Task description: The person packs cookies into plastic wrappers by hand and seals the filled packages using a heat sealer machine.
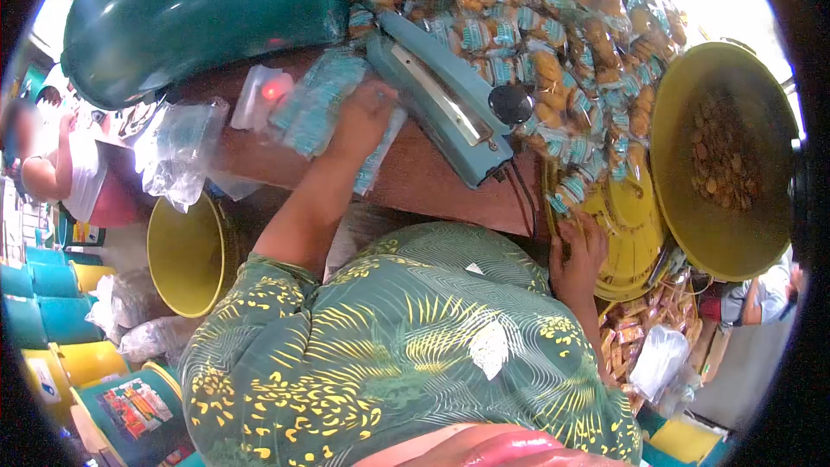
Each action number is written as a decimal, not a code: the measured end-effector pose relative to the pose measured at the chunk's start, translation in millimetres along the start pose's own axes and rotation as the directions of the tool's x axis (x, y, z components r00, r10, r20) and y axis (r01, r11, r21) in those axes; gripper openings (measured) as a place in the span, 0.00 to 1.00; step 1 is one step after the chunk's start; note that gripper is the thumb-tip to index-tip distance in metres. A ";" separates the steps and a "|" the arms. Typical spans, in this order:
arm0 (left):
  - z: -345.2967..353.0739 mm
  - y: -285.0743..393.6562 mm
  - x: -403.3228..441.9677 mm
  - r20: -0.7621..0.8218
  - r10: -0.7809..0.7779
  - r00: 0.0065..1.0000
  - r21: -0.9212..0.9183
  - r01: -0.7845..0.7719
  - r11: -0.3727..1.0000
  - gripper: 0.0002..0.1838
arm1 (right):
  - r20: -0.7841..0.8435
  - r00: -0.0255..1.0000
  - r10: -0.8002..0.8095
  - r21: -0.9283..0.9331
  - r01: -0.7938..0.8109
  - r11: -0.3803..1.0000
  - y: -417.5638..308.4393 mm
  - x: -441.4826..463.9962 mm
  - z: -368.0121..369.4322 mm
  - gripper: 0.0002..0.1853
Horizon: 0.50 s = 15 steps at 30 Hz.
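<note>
My left hand (pixel 367 112) lies over a pile of flat plastic wrappers (pixel 318 104) with blue print on the brown tabletop. Its fingers point down and blur together, so I cannot tell whether they grip a wrapper. Close by on its right is a blue-green heat sealer (pixel 441 99) with a pale metal strip and a black round knob (pixel 510 105). My right hand (pixel 581 251) rests at the edge of a yellow lid (pixel 624 229), fingers bent and slightly apart, with nothing visible in them. Just above it sit filled packets (pixel 571 186) with blue print.
Many packed twisted snacks (pixel 553 69) heap behind the sealer. A yellow tub (pixel 674 112) with brown pieces stands right. Large green container (pixel 207 17) is back left. Clear bags (pixel 177 151) hang over the table edge above a yellow bucket (pixel 186 255). Another person (pixel 73 164) is left.
</note>
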<state>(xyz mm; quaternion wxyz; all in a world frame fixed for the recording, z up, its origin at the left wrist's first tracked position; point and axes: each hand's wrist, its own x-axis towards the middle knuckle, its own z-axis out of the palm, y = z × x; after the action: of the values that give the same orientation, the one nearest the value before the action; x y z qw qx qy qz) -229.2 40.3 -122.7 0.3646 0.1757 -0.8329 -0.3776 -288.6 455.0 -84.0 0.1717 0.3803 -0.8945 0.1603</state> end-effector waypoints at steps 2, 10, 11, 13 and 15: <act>0.8 -2.8 2.6 -0.011 0.091 0.996 0.035 -0.091 0.995 0.04 | 0.019 1.000 0.017 0.026 -0.018 1.000 0.2 0.3 4.6 0.13; 2.5 -21.9 2.1 0.012 0.011 1.000 0.010 -0.011 1.000 0.06 | -0.013 0.990 0.142 0.125 -0.140 0.982 11.4 5.7 3.4 0.25; 4.6 -28.6 2.1 0.000 0.055 0.998 0.069 -0.055 0.996 0.07 | -0.021 0.993 0.113 0.127 -0.110 0.986 19.6 15.8 -0.3 0.27; 1.3 -17.9 1.5 0.001 0.043 0.999 0.065 -0.043 0.997 0.09 | 0.032 0.998 0.061 0.064 -0.063 0.996 26.0 38.2 -10.8 0.28; 1.5 -16.0 2.4 0.002 0.014 1.000 0.036 -0.014 0.999 0.10 | 0.157 0.987 0.021 -0.058 -0.012 0.998 23.7 62.8 -22.5 0.28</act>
<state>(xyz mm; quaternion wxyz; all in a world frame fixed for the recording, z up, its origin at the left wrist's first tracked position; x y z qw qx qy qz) -231.7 29.2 -134.3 0.3633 0.1760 -0.8410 -0.3601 -342.8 440.8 -40.7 0.1099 0.3792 -0.9127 0.1055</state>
